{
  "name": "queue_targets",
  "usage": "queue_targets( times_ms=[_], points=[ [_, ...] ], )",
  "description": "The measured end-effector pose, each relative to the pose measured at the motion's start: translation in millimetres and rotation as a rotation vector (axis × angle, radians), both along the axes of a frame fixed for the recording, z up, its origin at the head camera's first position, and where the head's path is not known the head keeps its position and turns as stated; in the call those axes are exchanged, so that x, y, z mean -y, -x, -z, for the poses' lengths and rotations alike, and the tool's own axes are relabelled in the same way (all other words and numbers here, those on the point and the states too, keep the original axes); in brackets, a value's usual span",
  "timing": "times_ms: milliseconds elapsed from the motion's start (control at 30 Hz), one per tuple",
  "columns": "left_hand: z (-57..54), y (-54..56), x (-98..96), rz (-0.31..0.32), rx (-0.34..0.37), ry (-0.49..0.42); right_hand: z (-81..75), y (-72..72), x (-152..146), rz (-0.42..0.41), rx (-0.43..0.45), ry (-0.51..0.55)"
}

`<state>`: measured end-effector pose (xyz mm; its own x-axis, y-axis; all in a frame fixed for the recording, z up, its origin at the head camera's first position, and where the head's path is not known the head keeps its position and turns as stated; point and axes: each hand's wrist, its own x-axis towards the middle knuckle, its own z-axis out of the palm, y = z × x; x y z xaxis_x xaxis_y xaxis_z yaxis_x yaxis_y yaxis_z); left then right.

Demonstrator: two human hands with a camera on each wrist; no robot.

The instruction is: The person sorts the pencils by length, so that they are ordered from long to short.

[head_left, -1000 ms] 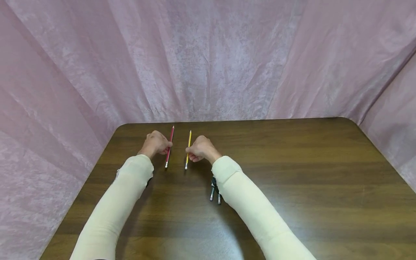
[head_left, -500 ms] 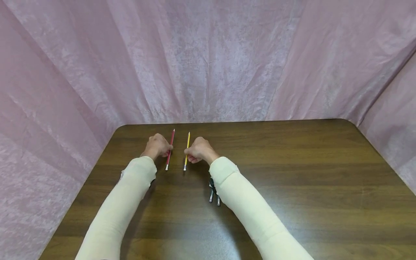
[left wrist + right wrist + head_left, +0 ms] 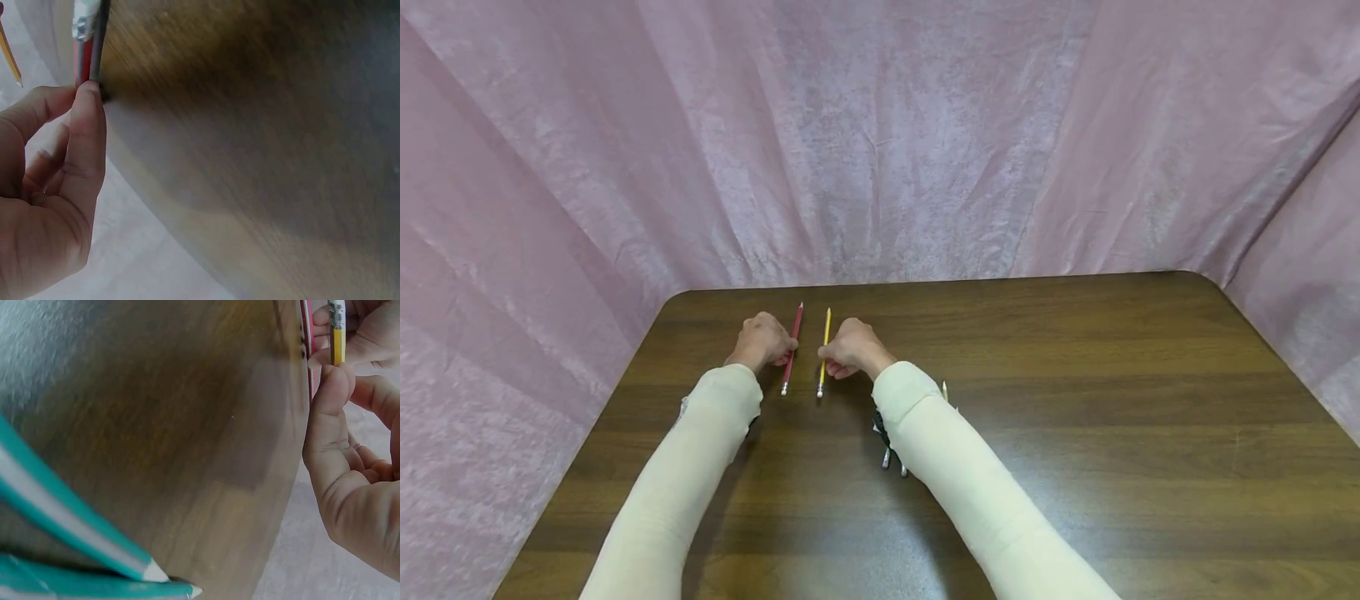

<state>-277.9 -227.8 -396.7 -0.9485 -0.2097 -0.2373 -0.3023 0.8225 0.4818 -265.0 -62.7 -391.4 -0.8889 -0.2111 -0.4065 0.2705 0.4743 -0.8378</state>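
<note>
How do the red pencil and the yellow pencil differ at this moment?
Colour: the red pencil has a red body, the yellow pencil a yellow one.
Holder: the red pencil is in the left hand's grip, the yellow pencil in the right hand's grip.
Pose: in the head view, the red pencil slants more than the yellow pencil.
Shared: both are eraser-topped, pinched, with tips pointing away from the person.

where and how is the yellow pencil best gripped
The yellow pencil is probably best pinched across its middle from the right: it is slim and straight, its tip points away, and the red pencil, pinched in the left hand, sits close on its left. The right hand pinches it that way.
</note>
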Motion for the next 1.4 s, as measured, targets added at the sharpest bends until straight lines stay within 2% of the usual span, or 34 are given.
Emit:
queue_targets(
  times_ms=[300,433,667,900,1267,1400],
  points=[
    [1.4,-1.0,0.4,-0.016,0.028,-0.011,7.0,-0.3,8,-0.008,0.020,-0.027],
    [2.5,-2.9,0.5,-0.014,0.022,-0.006,11.3,0.1,10,-0.012,0.027,-0.023],
    [3.9,-3.4,1.9,-0.009,0.010,-0.055,17.1,3.0,12,0.022,0.030,-0.041],
    [1.0,-4.2,3.2,0.020,-0.004,-0.043,19.7,8.3,13,0.020,0.038,-0.044],
    [2.6,-2.6,5.3,0.001,0.040,-0.104,22.8,13.0,21,0.024,0.006,-0.029],
    [4.5,-2.9,5.6,-0.021,0.037,-0.158,22.5,12.6,25,0.021,-0.004,-0.041]
  ],
)
